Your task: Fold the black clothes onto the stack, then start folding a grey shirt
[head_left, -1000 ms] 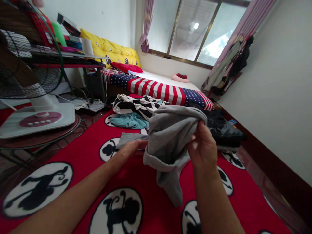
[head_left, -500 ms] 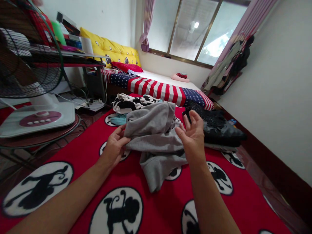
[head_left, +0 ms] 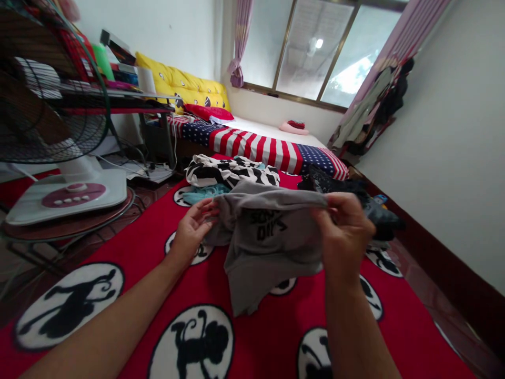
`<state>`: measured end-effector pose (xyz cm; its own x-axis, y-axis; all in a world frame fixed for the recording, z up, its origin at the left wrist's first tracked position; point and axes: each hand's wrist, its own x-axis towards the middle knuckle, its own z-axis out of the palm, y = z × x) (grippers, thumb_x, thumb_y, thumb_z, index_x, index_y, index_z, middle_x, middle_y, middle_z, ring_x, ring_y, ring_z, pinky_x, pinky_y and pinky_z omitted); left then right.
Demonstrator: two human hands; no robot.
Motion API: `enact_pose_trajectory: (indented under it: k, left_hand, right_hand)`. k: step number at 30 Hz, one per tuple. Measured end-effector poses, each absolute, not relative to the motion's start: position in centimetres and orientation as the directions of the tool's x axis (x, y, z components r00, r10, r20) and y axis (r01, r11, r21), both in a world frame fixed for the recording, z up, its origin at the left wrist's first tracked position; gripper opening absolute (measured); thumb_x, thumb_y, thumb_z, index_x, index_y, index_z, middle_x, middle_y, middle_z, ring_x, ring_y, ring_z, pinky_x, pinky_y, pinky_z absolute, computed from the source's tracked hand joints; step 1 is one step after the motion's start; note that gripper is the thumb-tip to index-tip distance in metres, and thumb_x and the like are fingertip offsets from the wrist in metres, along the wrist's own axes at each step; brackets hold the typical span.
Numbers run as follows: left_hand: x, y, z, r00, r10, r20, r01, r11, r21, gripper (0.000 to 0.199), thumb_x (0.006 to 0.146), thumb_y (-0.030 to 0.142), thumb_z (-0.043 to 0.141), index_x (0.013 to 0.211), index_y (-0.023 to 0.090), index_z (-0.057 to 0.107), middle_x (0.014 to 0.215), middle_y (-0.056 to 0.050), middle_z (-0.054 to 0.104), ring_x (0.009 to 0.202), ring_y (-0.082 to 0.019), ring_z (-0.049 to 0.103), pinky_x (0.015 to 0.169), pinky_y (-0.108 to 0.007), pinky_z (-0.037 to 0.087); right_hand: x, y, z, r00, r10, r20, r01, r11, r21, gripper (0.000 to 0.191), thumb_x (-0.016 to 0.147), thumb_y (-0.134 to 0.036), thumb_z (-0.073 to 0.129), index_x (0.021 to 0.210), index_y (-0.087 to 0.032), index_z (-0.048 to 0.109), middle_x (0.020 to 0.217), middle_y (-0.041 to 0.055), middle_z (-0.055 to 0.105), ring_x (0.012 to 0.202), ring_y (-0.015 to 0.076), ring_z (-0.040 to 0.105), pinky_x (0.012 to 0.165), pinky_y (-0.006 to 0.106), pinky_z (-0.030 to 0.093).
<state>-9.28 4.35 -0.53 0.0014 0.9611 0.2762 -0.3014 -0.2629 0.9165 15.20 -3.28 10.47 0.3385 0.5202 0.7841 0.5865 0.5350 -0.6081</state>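
A grey shirt [head_left: 276,252] with dark printed lettering is stretched between my hands, its upper edge lifted and its lower part hanging to the red blanket [head_left: 260,347]. My right hand [head_left: 343,226] is closed on the shirt's upper right corner. At the left end, my left hand [head_left: 195,226] pinches the cloth between thumb and fingers. Just behind the shirt lie a black-and-white patterned cloth [head_left: 221,171] and a light blue cloth [head_left: 207,193].
Dark folded clothes [head_left: 384,216] are piled right of the shirt. A fan [head_left: 67,195] stands on a round stool [head_left: 74,218] at the left. Beyond the blanket is a low bed [head_left: 256,147] with a striped cover. More clothes [head_left: 379,105] hang by the right wall.
My right hand, open beside the shirt before, has closed on its edge and moved right. The shirt's upper edge is pulled taut, and the lettering now shows.
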Motion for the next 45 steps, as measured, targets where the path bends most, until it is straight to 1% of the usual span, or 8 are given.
enact_pose_trajectory:
  k: [4,10,19,23,28,34,38,45]
  left_hand:
    - [-8.3,4.3,-1.4,0.060,0.907,0.418,-0.004,-0.418,0.908,0.068,0.071,0.032,0.074,0.132,0.026,0.046,0.144,-0.012,0.046,0.130,-0.028,0.048,0.104,-0.044,0.045]
    - [-3.7,1.9,-0.4,0.288,0.769,0.571,0.233,-0.635,0.737,0.083,0.068,0.037,0.080,0.139,0.023,0.040,0.146,-0.013,0.043,0.138,-0.031,0.037,0.116,-0.047,0.029]
    - [-4.4,4.1,1.3,-0.087,0.888,0.451,0.116,-0.440,0.890,0.055,0.077,0.033,0.066,0.127,0.020,0.046,0.117,-0.009,0.066,0.104,-0.025,0.065,0.086,-0.035,0.051]
    - [-9.1,5.9,6.9,-0.327,0.727,0.604,0.053,-0.623,0.780,0.045,0.083,0.034,0.061,0.123,0.019,0.045,0.111,-0.003,0.069,0.106,-0.019,0.065,0.093,-0.035,0.049]
    - [-12.7,2.9,13.7,-0.287,0.589,0.755,0.344,-0.672,0.656,0.033,0.088,0.031,0.052,0.121,0.029,0.051,0.110,0.009,0.069,0.105,-0.017,0.065,0.086,-0.039,0.046]
    - [-14.5,-3.6,12.9,0.168,0.914,0.370,0.426,-0.406,0.809,0.026,0.073,0.048,0.061,0.085,0.030,0.074,0.082,0.004,0.073,0.074,-0.024,0.067,0.058,-0.030,0.050]
    - [-15.0,-5.2,10.2,0.649,0.761,0.006,0.447,-0.387,0.806,0.027,0.067,0.039,0.070,0.091,0.030,0.077,0.085,0.001,0.075,0.072,-0.024,0.067,0.060,-0.027,0.052]
    - [-17.7,-0.3,5.3,0.447,0.895,0.003,0.734,-0.369,0.570,0.016,0.063,0.017,0.053,0.068,0.021,0.068,0.069,0.001,0.068,0.066,-0.019,0.059,0.059,-0.022,0.041]
  right_hand:
    - [15.0,-5.7,13.2,0.604,0.279,0.747,0.435,0.670,-0.602,0.009,0.079,-0.021,0.069,0.085,-0.023,0.063,0.082,-0.0021,0.057,0.077,0.0156,0.057,0.075,0.029,0.046]
    - [12.7,-7.5,13.6,0.606,0.378,0.700,0.295,0.711,-0.639,0.014,0.077,-0.017,0.071,0.087,-0.022,0.063,0.078,-0.0021,0.055,0.070,0.0143,0.056,0.065,0.026,0.045]
    - [10.8,-9.4,13.9,0.485,0.489,0.725,0.289,0.693,-0.661,0.011,0.079,-0.020,0.072,0.087,-0.023,0.066,0.079,-0.0010,0.065,0.065,0.0138,0.060,0.057,0.026,0.046]
    - [13.0,-8.1,14.0,0.527,0.465,0.712,0.383,0.618,-0.687,0.016,0.073,-0.019,0.078,0.084,-0.021,0.068,0.075,-0.0029,0.066,0.062,0.0120,0.059,0.056,0.024,0.045]
    - [15.1,-7.6,14.3,0.553,0.426,0.716,0.459,0.562,-0.688,0.014,0.071,-0.016,0.077,0.082,-0.021,0.070,0.080,-0.0016,0.068,0.069,0.0147,0.061,0.061,0.027,0.047]
    - [16.9,-6.3,13.8,0.665,0.247,0.704,0.445,0.626,-0.640,0.019,0.066,-0.005,0.066,0.077,-0.020,0.070,0.074,-0.0014,0.064,0.066,0.0146,0.058,0.062,0.028,0.045]
    - [16.7,-5.5,13.7,0.713,0.140,0.687,0.443,0.669,-0.597,0.021,0.063,-0.003,0.061,0.074,-0.020,0.068,0.074,0.0006,0.063,0.068,0.0172,0.059,0.068,0.033,0.049]
    - [14.8,-6.0,13.8,0.679,0.069,0.731,0.530,0.643,-0.553,0.019,0.066,-0.009,0.066,0.080,-0.022,0.067,0.080,0.0000,0.064,0.074,0.0188,0.061,0.076,0.038,0.051]
